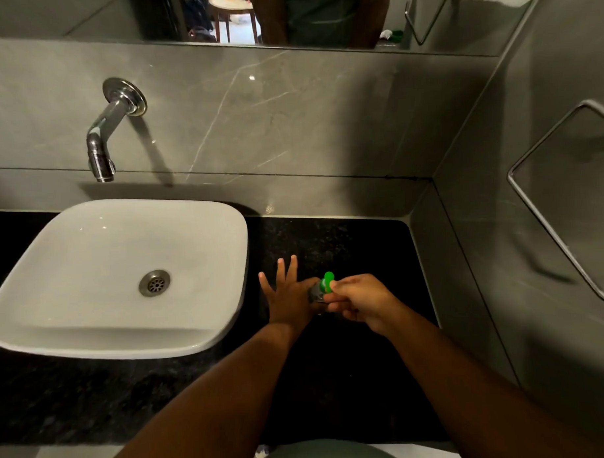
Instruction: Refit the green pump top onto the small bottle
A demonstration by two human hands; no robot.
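Note:
The small bottle (316,292) stands on the black counter (363,247) just right of the basin, mostly hidden between my hands. My left hand (289,294) holds it with thumb and forefinger while the other fingers splay upward. The green pump top (327,282) sits at the bottle's mouth. My right hand (359,300) is closed around the pump top's lower part, its fingertips pinching the green collar. Whether the top is seated on the neck is hidden by the fingers.
A white square basin (74,326) with a metal drain fills the left of the counter, under a chrome wall tap (101,160). Grey tiled walls close in behind and on the right, where a metal towel rail (547,227) hangs. A mirror runs along the top.

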